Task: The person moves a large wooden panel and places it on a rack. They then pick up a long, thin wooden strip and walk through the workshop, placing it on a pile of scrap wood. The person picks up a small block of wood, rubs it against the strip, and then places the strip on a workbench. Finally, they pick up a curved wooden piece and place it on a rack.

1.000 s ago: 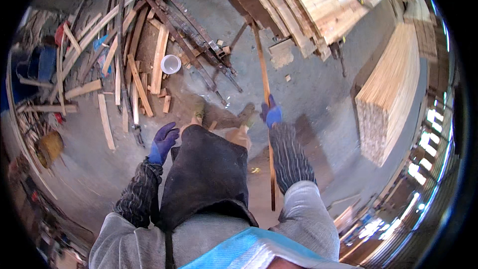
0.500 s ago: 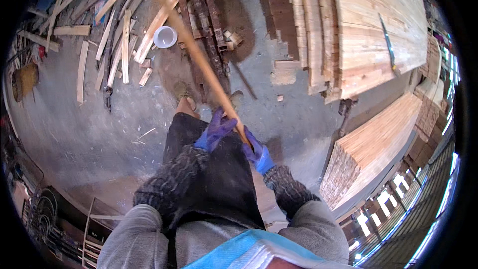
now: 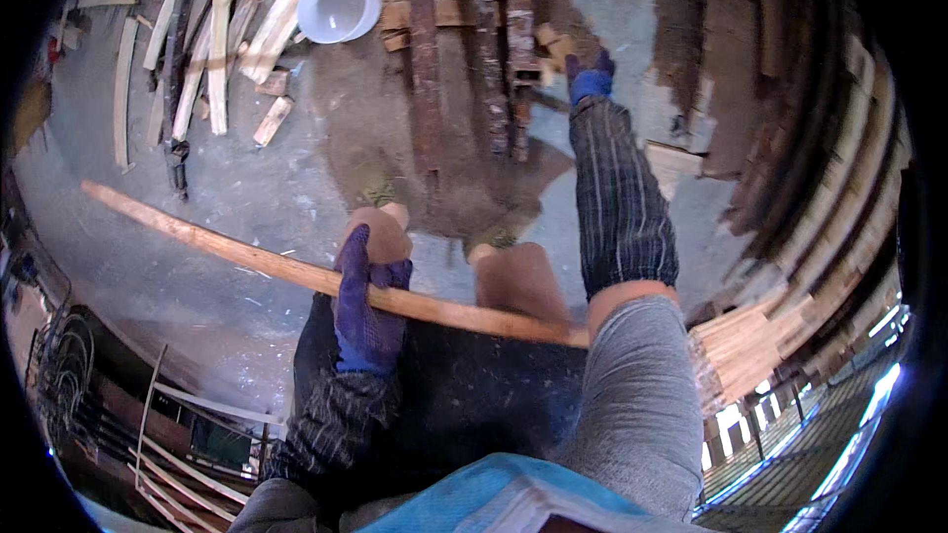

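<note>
My left hand (image 3: 373,306), in a purple-blue glove, is closed around a long, narrow wooden strip (image 3: 267,262). The strip lies crosswise over my lap, its far left end above the floor and its right end by my right arm. Stretched forward, my right hand (image 3: 592,77) wears the same kind of glove, with thumb and fingers apart. Close beside its fingers is a small wooden block (image 3: 561,45); whether they touch it I cannot tell. Rusty metal bars (image 3: 484,49) run along the floor just left of that hand.
A white plastic bucket (image 3: 339,8) stands ahead, left of the bars. Loose wooden strips (image 3: 219,69) litter the floor at the far left, with a short offcut (image 3: 274,121) nearer. Stacked boards (image 3: 839,168) rise on the right. A metal rack (image 3: 188,415) stands at the lower left.
My right hand has let go of the strip and reached forward to the small blocks. The strip has swung from pointing ahead to lying crosswise in my left hand. My view has dipped closer.
</note>
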A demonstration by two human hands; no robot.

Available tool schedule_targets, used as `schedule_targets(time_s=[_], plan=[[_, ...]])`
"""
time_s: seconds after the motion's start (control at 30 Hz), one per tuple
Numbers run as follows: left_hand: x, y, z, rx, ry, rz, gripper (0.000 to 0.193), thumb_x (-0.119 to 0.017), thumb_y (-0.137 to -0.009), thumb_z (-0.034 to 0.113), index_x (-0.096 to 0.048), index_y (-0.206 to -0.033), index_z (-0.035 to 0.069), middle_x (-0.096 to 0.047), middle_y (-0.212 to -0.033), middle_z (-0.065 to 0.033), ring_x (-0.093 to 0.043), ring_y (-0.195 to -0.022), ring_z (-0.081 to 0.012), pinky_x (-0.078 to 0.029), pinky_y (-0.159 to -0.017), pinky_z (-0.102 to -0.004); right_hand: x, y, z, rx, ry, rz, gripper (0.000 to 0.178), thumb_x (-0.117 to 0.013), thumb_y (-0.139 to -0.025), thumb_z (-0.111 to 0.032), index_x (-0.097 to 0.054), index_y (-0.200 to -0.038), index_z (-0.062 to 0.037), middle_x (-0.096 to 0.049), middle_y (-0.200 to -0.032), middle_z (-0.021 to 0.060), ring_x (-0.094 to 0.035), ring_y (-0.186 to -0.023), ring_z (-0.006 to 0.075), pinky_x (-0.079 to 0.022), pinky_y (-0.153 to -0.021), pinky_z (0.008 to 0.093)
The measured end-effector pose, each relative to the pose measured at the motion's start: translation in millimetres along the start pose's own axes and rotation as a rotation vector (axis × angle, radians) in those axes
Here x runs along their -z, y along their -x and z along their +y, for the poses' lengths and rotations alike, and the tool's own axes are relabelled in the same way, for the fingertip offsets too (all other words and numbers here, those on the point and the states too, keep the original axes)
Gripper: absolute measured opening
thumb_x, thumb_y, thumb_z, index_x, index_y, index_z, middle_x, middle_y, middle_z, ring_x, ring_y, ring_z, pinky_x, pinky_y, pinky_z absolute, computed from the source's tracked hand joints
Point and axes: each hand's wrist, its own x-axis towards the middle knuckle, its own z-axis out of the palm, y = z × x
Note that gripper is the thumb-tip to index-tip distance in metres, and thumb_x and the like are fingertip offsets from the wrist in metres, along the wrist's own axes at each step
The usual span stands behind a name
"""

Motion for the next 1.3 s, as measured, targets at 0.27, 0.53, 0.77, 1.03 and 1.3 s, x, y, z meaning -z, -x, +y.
schedule_targets(time_s=[0.27, 0.53, 0.77, 1.03, 1.3], plan=[[34.0, -3.4, 25.7, 0.004, 0.138, -0.040, 0.034, -0.046, -0.091, 0.013, -0.050, -0.125, 0.009, -0.042, -0.076, 0.0032, -0.047, -0.068, -0.0088, -0.048, -0.083, -0.0283, 50.6, 54.9, -101.0, -0.692, -0.704, -0.265, 0.045, -0.068, -0.078, -0.026, -0.049, -0.108, 0.0023, -0.059, -0.097, 0.0205, -0.058, -0.078, 0.0308, -0.047, -0.069, 0.0360], [40.3, 102.0, 64.5, -0.014, 0.140, -0.091, 0.020, -0.063, -0.081, 0.024, -0.055, -0.092, 0.009, -0.042, -0.062, 0.0022, -0.044, -0.052, -0.0119, -0.038, -0.047, -0.0245, 350.7, 80.2, -197.8, -0.270, -1.014, -0.933, 0.027, -0.072, -0.071, -0.014, -0.063, -0.091, 0.0026, -0.065, -0.089, 0.0128, -0.059, -0.086, 0.0181, -0.047, -0.078, 0.0325], [-58.5, 247.7, 224.0, -0.163, 0.317, -0.245, 0.040, -0.062, -0.079, 0.017, -0.056, -0.118, 0.010, -0.036, -0.061, 0.0057, -0.044, -0.057, -0.0090, -0.049, -0.066, -0.0250, 649.6, -57.5, -324.7, -0.106, -0.897, -0.629, 0.025, -0.074, -0.073, -0.010, -0.061, -0.093, -0.0004, -0.063, -0.080, 0.0052, -0.058, -0.074, 0.0125, -0.050, -0.067, 0.0281], [-172.3, 276.3, 294.6, -0.310, 0.288, -0.466, 0.043, -0.056, -0.080, 0.012, -0.052, -0.122, 0.013, -0.042, -0.065, 0.0053, -0.049, -0.063, -0.0090, -0.051, -0.073, -0.0248, 779.5, -246.4, -241.1, -0.356, -1.127, -0.133, 0.020, -0.065, -0.083, -0.024, -0.055, -0.080, -0.0066, -0.059, -0.069, 0.0024, -0.057, -0.057, 0.0128, -0.047, -0.050, 0.0263], [-324.9, 231.0, 290.9, -0.411, 0.334, -0.432, 0.064, -0.047, -0.070, 0.000, -0.040, -0.133, 0.008, -0.029, -0.056, 0.0056, -0.036, -0.051, -0.0066, -0.048, -0.075, -0.0230, 792.0, -537.0, -104.2, -0.115, -0.581, 0.108, 0.032, -0.069, -0.072, -0.016, -0.060, -0.098, -0.0002, -0.065, -0.080, 0.0138, -0.063, -0.066, 0.0196, -0.050, -0.061, 0.0309]])
